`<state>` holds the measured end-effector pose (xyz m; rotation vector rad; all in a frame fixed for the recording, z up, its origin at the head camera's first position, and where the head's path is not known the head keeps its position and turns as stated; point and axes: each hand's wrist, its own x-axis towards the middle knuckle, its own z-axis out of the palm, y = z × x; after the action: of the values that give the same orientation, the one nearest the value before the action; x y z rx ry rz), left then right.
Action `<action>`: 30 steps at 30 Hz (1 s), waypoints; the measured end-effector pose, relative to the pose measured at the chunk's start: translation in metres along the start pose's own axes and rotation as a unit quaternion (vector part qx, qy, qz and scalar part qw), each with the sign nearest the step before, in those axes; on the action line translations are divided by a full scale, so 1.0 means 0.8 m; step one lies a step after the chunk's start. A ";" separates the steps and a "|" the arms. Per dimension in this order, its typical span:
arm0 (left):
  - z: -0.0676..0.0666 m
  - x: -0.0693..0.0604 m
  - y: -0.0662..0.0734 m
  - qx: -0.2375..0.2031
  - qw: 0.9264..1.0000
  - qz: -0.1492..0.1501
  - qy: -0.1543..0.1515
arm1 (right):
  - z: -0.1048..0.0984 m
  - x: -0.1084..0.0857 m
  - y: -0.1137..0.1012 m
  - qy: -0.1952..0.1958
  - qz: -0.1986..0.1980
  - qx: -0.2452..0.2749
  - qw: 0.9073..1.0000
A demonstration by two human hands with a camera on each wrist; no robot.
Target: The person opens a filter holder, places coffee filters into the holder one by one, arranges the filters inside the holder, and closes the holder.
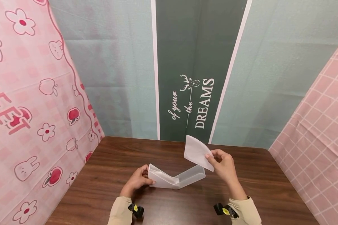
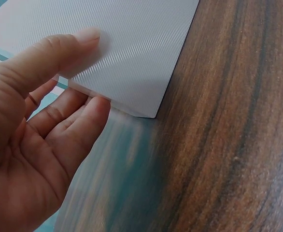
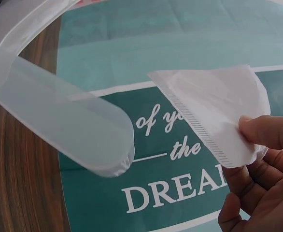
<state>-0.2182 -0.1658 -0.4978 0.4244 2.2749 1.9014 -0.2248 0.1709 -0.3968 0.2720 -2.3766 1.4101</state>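
A translucent white plastic case (image 1: 161,182) stands on the table, its lid (image 1: 191,177) folded open to the right. White paper edges (image 1: 165,177) show inside it. My left hand (image 1: 137,178) grips the case's left end; in the left wrist view the thumb lies on its finely ribbed face (image 2: 136,63) and the fingers bend under the edge. Above the open lid, my right hand (image 1: 225,165) pinches a white paper coffee filter (image 1: 197,151) between thumb and fingers. The right wrist view shows the filter's crimped seam (image 3: 192,118) along one side.
The brown wood-grain table (image 1: 115,156) runs back to a green and teal cloth (image 1: 124,93) with white lettering. Pink patterned cloths hang at the left (image 1: 45,103) and right (image 1: 321,125). Each wrist wears a black strap.
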 end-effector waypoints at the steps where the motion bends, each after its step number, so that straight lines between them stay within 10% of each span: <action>1: 0.000 0.000 0.000 0.000 1.000 0.000 0.000 | 0.001 0.000 -0.001 -0.002 -0.003 0.002 1.000; 13: -0.001 0.000 -0.001 -0.002 1.000 0.005 -0.002 | 0.019 -0.003 -0.015 -0.031 0.003 0.041 0.999; 23: -0.003 0.013 -0.040 -0.017 1.000 0.003 0.000 | 0.037 -0.006 -0.021 -0.053 0.013 0.052 0.997; 30: -0.003 0.008 -0.027 -0.016 1.000 0.000 0.001 | 0.048 -0.006 -0.019 -0.059 0.008 0.050 0.997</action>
<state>-0.2279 -0.1693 -0.5185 0.4180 2.2413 1.9372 -0.2232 0.1299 -0.4037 0.3738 -2.4101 1.5625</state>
